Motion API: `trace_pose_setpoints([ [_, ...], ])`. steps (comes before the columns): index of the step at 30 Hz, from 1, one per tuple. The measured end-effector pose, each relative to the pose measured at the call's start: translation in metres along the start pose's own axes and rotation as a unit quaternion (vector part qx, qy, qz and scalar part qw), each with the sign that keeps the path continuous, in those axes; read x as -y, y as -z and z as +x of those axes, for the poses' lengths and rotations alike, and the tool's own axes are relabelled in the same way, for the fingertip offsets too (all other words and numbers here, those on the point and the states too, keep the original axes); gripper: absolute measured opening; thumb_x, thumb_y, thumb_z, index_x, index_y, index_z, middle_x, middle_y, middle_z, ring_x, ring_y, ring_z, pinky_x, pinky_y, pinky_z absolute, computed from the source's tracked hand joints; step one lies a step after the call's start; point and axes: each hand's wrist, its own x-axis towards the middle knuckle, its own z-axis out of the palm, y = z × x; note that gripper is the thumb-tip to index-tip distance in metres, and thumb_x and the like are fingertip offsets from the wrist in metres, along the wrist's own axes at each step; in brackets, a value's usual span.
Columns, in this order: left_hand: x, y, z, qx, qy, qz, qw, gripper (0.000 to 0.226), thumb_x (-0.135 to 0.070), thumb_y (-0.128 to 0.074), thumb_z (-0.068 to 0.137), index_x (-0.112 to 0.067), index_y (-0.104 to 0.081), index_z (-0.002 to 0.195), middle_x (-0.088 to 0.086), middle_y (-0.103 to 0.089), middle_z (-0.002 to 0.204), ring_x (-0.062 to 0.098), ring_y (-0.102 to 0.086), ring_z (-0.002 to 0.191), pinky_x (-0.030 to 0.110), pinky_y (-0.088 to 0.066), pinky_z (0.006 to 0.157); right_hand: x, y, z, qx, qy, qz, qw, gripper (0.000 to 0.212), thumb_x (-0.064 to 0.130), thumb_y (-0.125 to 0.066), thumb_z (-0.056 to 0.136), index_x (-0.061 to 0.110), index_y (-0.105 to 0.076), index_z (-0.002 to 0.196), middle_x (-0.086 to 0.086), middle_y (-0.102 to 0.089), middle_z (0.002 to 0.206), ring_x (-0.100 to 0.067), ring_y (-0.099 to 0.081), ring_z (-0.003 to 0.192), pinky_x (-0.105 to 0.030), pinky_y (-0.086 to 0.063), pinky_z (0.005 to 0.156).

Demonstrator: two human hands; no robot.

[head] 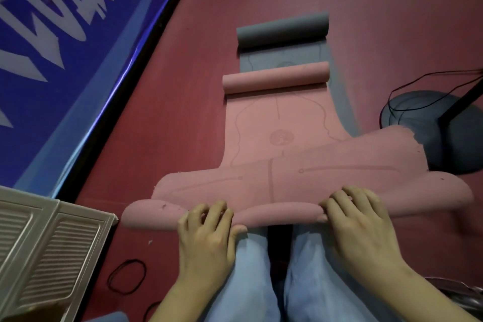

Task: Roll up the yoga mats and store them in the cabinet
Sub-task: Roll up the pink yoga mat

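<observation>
A pink yoga mat lies stretched away from me on the red floor, its far end curled into a small roll. Its near end is rolled into a tight tube across my knees. My left hand grips the left part of that tube, fingers curled over the top and thumb under. On the right part, my right hand holds the tube the same way. A grey yoga mat lies under and beyond the pink one, its far end rolled up.
A white cabinet with slatted doors stands at the lower left. A black elastic loop lies on the floor beside it. A dark round stand base with a cable sits at the right. A blue banner runs along the left.
</observation>
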Motion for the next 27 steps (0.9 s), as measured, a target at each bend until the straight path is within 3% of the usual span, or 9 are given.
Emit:
trace_pose_setpoints([
  [5,0.013,-0.011,0.024,0.050,0.041,-0.073,0.995,0.042,-0.039,-0.040,0.102,-0.015,-0.068,0.082,-0.005,-0.066,0.100,0.022,-0.042,0.081,0.040,-0.035,0.073,-0.004,-0.003,0.032,-0.001,-0.081,0.058,0.995,0.021,0.031,-0.044,0.095,0.016,-0.058,0.090,-0.001,-0.054,0.067,-0.031,-0.052,0.065,-0.041,-0.034,0.069],
  [9,0.028,0.006,0.035,0.111,0.032,-0.097,0.988,0.058,-0.053,-0.021,0.107,-0.026,-0.065,0.079,-0.014,-0.051,0.088,0.016,-0.039,0.080,0.035,-0.024,0.073,-0.007,0.002,0.029,0.037,-0.080,0.039,0.995,0.028,0.038,-0.035,0.098,0.019,-0.049,0.081,0.001,-0.050,0.062,-0.030,-0.048,0.057,-0.040,-0.033,0.064],
  [12,0.028,0.007,0.026,0.114,0.041,-0.090,0.989,0.044,-0.049,-0.035,0.101,-0.029,-0.067,0.078,-0.013,-0.047,0.094,0.013,-0.033,0.088,0.034,-0.021,0.080,-0.006,0.003,0.008,0.043,-0.081,0.086,0.992,0.032,0.041,-0.037,0.100,0.021,-0.054,0.082,0.003,-0.053,0.071,-0.028,-0.052,0.067,-0.039,-0.032,0.068],
  [15,0.023,-0.006,0.025,0.113,0.068,-0.068,0.989,0.046,-0.049,-0.037,0.099,-0.027,-0.070,0.077,-0.011,-0.047,0.093,0.012,-0.027,0.089,0.033,-0.017,0.080,0.004,0.003,-0.005,0.004,-0.040,0.070,0.997,0.028,0.034,-0.045,0.098,0.018,-0.065,0.087,-0.002,-0.064,0.090,-0.033,-0.059,0.096,-0.043,-0.038,0.085],
  [17,0.019,-0.009,0.028,0.115,0.079,-0.051,0.989,0.046,-0.049,-0.037,0.097,-0.027,-0.070,0.074,-0.010,-0.047,0.091,0.012,-0.023,0.088,0.033,-0.016,0.078,0.007,0.007,-0.004,-0.005,-0.043,0.048,0.998,0.027,0.036,-0.050,0.095,0.017,-0.069,0.090,-0.007,-0.066,0.108,-0.035,-0.054,0.114,-0.047,-0.037,0.093],
  [19,0.018,-0.008,0.029,0.122,0.100,-0.057,0.986,0.046,-0.051,-0.036,0.096,-0.028,-0.069,0.073,-0.011,-0.043,0.088,0.012,-0.023,0.086,0.035,-0.017,0.076,0.005,0.012,-0.002,0.002,-0.045,0.041,0.998,0.028,0.046,-0.060,0.089,0.019,-0.069,0.087,-0.006,-0.064,0.117,-0.037,-0.051,0.117,-0.049,-0.034,0.093],
  [22,0.017,-0.005,0.032,0.144,0.101,-0.053,0.983,0.049,-0.056,-0.032,0.095,-0.033,-0.069,0.075,-0.016,-0.039,0.081,0.013,-0.029,0.082,0.035,-0.020,0.073,0.003,0.016,0.004,0.034,-0.019,0.002,0.999,0.040,0.059,-0.071,0.077,0.021,-0.065,0.085,0.001,-0.065,0.112,-0.036,-0.052,0.114,-0.047,-0.030,0.089],
  [25,0.016,-0.004,0.039,0.132,0.115,-0.071,0.982,0.047,-0.060,-0.035,0.094,-0.032,-0.069,0.076,-0.016,-0.039,0.076,0.015,-0.034,0.079,0.036,-0.025,0.072,0.003,0.012,0.008,0.020,-0.016,-0.010,1.000,0.036,0.056,-0.063,0.085,0.020,-0.066,0.086,0.006,-0.066,0.100,-0.033,-0.053,0.110,-0.046,-0.030,0.087],
  [27,0.017,-0.003,0.039,0.117,0.138,-0.114,0.977,0.038,-0.061,-0.044,0.092,-0.034,-0.071,0.094,-0.019,-0.045,0.079,0.014,-0.038,0.081,0.037,-0.028,0.074,0.005,0.010,0.009,-0.005,-0.016,-0.022,1.000,0.032,0.051,-0.062,0.088,0.019,-0.068,0.085,0.005,-0.068,0.098,-0.033,-0.054,0.113,-0.046,-0.030,0.090],
])
